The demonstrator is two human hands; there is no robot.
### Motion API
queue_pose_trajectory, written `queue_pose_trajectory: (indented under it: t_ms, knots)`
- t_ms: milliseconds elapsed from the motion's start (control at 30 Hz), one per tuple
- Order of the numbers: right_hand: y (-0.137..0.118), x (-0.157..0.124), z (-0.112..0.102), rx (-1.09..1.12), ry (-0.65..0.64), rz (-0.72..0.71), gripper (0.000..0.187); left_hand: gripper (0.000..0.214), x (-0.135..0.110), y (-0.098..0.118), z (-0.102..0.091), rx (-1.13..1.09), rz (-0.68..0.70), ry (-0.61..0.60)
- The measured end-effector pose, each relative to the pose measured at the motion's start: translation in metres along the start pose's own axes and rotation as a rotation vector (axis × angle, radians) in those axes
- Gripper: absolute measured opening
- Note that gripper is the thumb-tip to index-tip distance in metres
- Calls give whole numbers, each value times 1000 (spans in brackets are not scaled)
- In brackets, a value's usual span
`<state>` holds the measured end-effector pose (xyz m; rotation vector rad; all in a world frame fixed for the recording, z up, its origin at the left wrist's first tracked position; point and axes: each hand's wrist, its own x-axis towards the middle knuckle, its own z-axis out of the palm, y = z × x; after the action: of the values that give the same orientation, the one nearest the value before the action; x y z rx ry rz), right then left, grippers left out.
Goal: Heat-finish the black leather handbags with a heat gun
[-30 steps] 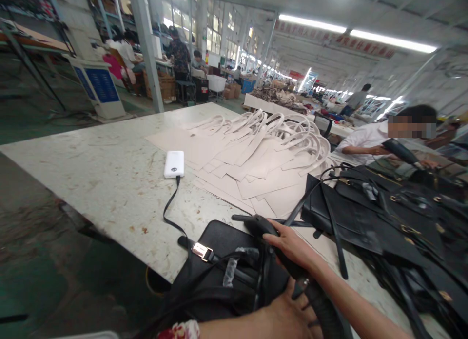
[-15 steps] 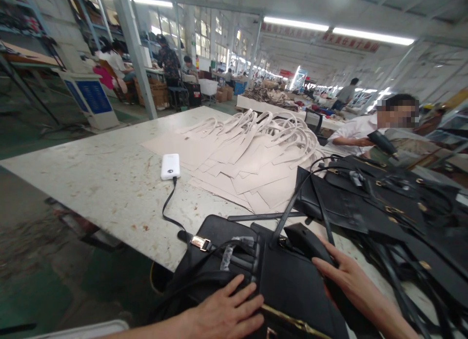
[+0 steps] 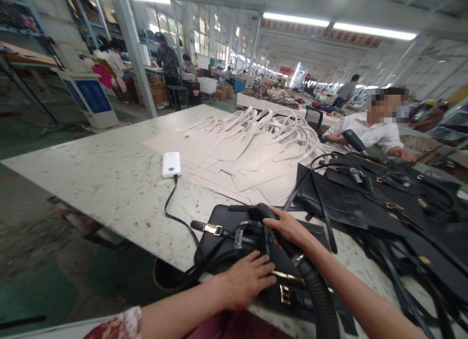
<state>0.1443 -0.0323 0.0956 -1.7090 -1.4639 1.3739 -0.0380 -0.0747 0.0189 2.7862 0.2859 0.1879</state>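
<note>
On the near edge of the table lies a black handbag [image 3: 224, 213] with gold buckles and a gold zip. Plastic wrap covers part of its strap fittings. My left hand [image 3: 248, 276] rests on the bag, fingers spread, close to the zip. My right hand [image 3: 288, 227] is wrapped round a black hose nozzle [image 3: 261, 212], its tip above the upper part of the bag. From the nozzle a ribbed black hose [image 3: 317, 286] runs down toward me, joined by a metal clamp. Part of the bag is hidden beneath my hands and the hose.
A white power bank [image 3: 171, 164] with a black cable sits left of the bag. Beige bag pieces [image 3: 241, 156] with looped handles spread behind it. Black handbags [image 3: 383, 197] are piled at right. Across the table, a person [image 3: 375, 131] holds a black tool.
My right hand has swung the nozzle left and up, over the bag's upper part. The bag has turned and shifted slightly, with my left hand still on it.
</note>
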Motion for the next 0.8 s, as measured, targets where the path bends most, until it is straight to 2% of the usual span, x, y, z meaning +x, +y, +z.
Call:
queue_pose_trajectory:
  t_ms: [67,133,200,300,367,433,600,700,800]
  knots:
    - [-6,-8,-5,-10,72,-36,46,63,12,-14,-10,1,-11,7]
    - [-6,-30,-13,-14,132,-35,50,75,14,-27,-22,13,11,6]
    - [3,-60,-20,-17,170,8,54,65,9,-40,-32,47,-2,16]
    - [29,-105,-19,5,149,160,59,37,-2,-53,-36,113,-114,34]
    - [46,-127,-8,5,88,258,63,36,-4,-59,-36,129,-149,13]
    - [56,-140,5,-26,7,232,62,37,-3,-64,-37,127,-135,-22]
    - [48,-137,31,-11,-154,61,57,35,-2,-82,-47,74,-26,-45]
    - [31,-123,43,-10,-169,53,59,42,-8,-91,-44,-25,-30,-12]
    - [13,-109,56,-82,-160,108,57,44,-15,-94,-34,-103,-77,50]
